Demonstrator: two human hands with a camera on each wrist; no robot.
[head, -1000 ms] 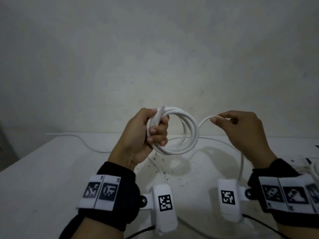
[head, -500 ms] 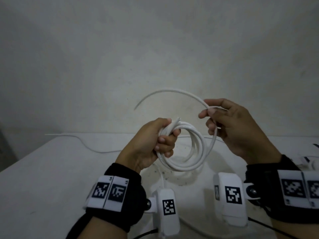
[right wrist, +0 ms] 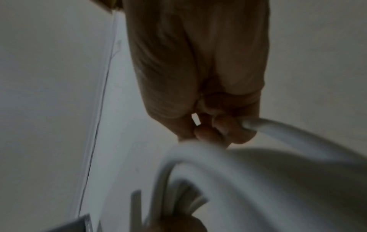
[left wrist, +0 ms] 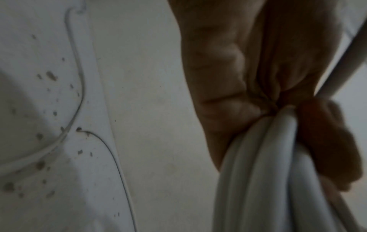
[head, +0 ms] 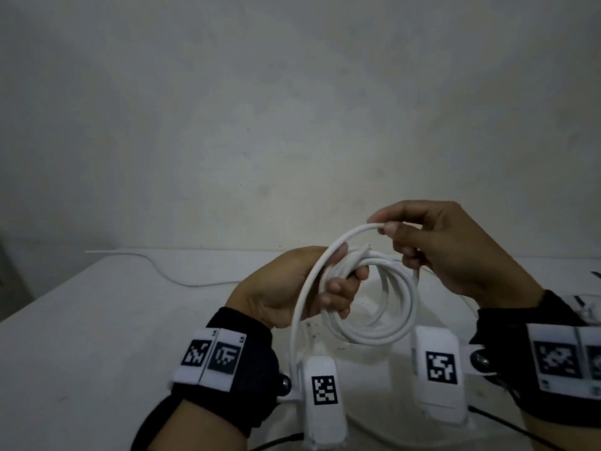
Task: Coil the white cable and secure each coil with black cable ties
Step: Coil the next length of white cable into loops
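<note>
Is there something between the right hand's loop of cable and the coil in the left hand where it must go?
Nothing visible. The right hand holds the loop just above the coil gripped by the left hand.

White cable (head: 383, 333) in my left hand (head: 286, 288), plain, unpatterned; in the left wrist view the bundled strands (left wrist: 264, 172) read grey-white. Wrist bands (head: 247, 362) black on both my arms. Marker tags (head: 213, 356) white with black square-block patterns, 2 side by side at my left wrist. White camera housings (head: 325, 388) each carry 1 black-and-white block code. Table (head: 97, 336) white, dark specks near 6 o'clock under the coil. Wall (head: 292, 109) mottled grey-cream.
</note>
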